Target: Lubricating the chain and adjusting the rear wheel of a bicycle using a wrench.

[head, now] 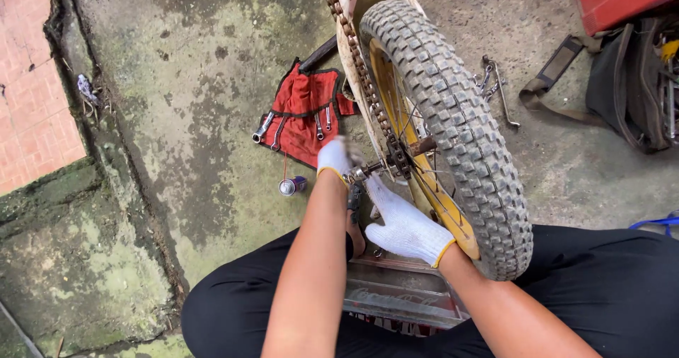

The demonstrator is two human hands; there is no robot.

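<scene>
An upturned bicycle wheel with a knobby grey tyre (453,117) and yellow rim stands in front of me, its rusty chain (357,61) running up the left side. My left hand (334,158), in a white glove, is closed around a small tool or nut at the axle end (359,174). My right hand (404,225), also gloved, lies flat against the frame and spokes just below the hub, fingers pointing up toward the axle. What exactly the left hand grips is hidden by the glove.
A red tool roll (304,114) with spanners lies on the concrete floor to the left. Below it stands a small can (291,185). A loose spanner (503,96) lies right of the tyre, beside a dark bag (629,82). A crate (399,298) sits between my knees.
</scene>
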